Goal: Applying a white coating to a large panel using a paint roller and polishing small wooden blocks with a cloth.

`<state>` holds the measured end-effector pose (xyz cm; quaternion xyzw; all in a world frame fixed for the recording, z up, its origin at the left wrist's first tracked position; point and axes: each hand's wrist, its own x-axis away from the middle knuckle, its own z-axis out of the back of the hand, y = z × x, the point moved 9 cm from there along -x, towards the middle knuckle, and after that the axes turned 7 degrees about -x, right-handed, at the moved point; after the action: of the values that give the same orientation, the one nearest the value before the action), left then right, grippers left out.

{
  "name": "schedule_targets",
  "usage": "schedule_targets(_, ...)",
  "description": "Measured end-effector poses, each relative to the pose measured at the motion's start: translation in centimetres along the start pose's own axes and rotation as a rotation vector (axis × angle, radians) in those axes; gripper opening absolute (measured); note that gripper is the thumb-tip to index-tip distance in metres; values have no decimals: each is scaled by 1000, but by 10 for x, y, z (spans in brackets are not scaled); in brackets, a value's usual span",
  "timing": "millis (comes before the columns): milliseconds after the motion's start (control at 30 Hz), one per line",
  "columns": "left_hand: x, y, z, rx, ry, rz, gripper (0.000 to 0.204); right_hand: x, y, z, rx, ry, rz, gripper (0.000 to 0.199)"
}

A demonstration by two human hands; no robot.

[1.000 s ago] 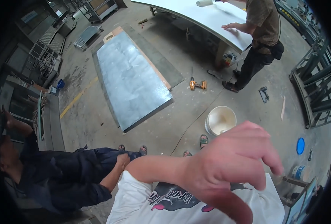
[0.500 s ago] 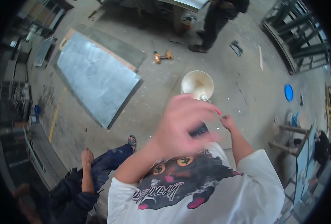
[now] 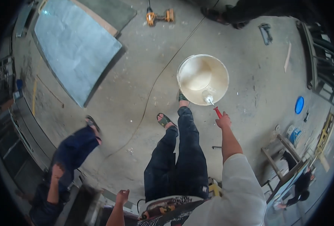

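Observation:
My right hand grips the red handle of a small paint roller. The roller's white head rests low inside a large off-white bucket, against the near side of its wall. A thin wet patch shows around the head. At my left side, low in the view, my left hand hangs by my waist with its fingers curled in, and I see nothing in it. The bucket stands on the concrete floor just beyond my sandalled feet.
A grey metal sheet lies on the floor at left. Beyond it sits an orange cordless drill, with a cable crossing the floor. A co-worker in dark blue is at left; another person's legs are far right. A blue lid lies right.
My left hand has dropped from in front of my chest to beside my waist. The view has tilted down, showing my legs and the bucket closer. My right hand still holds the roller.

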<state>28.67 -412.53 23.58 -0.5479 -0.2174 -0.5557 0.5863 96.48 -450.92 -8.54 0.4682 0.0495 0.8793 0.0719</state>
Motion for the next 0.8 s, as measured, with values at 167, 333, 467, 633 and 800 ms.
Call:
schedule_targets(167, -61, 164, -60, 583, -111, -197, 44, -100, 14, -50, -37, -83, -30, 42)
schedule_targets(333, -40, 251, -45, 678, -146, -256, 38, -39, -13, -71, -518, -238, 149, 24)
schedule_targets(467, -47, 231, -53, 777, -164, -198, 35, 19, -46, 7, -555, -135, 229, 22)
schedule_targets(633, -60, 212, -61, 973, -121, -184, 28, 20, -198, 95, -428, -189, 352, 33)
schedule_targets(800, -52, 238, -78, 1110, -234, -89, 25, -114, -300, 53, -92, 89, 455, 32)
